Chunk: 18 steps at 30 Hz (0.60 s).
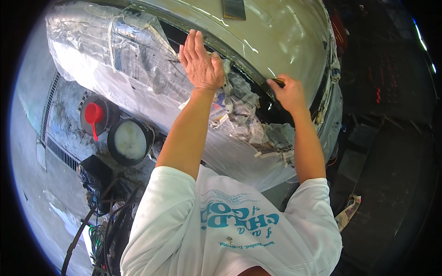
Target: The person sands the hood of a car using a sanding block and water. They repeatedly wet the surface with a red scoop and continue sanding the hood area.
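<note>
In front of me is a car body panel [285,41] with a glossy, wet-looking olive-beige surface. My left hand [201,62] is flat with fingers stretched out, at the panel's near edge over newspaper masking [152,64]. It holds nothing that I can see. Farther right, my right hand [290,94] is closed in a pinch at the same edge. A small dark thing [277,82] shows at its fingertips, too little of it visible to name. Below that hand, a dark gap runs between the panel and crumpled newspaper [239,112].
A flat dark rectangular block [234,9] lies on the panel's top. Clear plastic sheeting [83,50] covers the left side. On the floor at left stand a dark bucket with a red dipper [94,113] and a black basin [130,141] of cloudy liquid. Cables [99,239] lie at lower left.
</note>
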### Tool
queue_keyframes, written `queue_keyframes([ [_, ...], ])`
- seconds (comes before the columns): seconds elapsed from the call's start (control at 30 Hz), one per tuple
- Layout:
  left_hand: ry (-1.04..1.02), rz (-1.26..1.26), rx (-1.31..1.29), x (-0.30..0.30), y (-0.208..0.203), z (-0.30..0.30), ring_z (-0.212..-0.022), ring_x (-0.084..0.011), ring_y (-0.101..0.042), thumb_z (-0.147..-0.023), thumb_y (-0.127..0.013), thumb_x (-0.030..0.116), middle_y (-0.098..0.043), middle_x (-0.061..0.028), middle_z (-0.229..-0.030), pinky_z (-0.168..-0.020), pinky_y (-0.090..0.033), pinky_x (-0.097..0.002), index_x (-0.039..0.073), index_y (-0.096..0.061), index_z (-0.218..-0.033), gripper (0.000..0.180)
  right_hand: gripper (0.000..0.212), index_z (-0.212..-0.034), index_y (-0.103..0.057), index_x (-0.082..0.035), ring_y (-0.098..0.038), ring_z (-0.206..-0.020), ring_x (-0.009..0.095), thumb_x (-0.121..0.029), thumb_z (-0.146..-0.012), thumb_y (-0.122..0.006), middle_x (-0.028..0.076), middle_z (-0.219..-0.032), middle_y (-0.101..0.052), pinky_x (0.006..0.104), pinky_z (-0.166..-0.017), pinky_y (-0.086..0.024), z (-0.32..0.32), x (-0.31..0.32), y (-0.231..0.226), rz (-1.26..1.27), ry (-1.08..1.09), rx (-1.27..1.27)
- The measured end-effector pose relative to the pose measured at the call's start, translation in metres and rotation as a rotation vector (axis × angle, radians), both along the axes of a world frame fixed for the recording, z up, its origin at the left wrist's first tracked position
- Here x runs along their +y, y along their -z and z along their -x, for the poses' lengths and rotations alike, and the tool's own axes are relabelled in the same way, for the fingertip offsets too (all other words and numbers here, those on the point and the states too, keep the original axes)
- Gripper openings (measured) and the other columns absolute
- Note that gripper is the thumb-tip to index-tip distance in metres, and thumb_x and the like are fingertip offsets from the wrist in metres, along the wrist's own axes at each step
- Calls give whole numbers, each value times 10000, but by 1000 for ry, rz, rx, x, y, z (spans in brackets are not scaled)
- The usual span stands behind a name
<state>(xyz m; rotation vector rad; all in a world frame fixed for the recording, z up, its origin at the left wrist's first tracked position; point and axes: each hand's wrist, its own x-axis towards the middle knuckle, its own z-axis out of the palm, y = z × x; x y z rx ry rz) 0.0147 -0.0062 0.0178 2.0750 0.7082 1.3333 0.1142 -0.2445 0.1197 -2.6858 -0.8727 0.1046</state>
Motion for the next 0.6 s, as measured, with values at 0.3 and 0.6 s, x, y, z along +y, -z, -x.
queue_keyframes([
  [0.3, 12, 2, -16, -1, -2, -2, -1513, -388, -352, -1052, -332, 426, -401, -224, -1613, -1256, -171, -574, -7, -350, -1579, 683, 108, -895, -678, -83, -699, -791, 415, -158, -840, -733, 140, -865, -731, 536, -700, -551, -9, 119, 27, -56, -338, -335],
  [0.6, 15, -35, 29, 2, -2, 0, -1493, -404, -371, -892, -462, 290, -400, -243, -1602, -1260, -158, -581, -16, -348, -1573, 755, 232, -855, -634, -71, -685, -772, 420, -244, -881, -788, 154, -812, -695, 522, -660, -531, -9, 24, 24, 79, -230, -257],
])
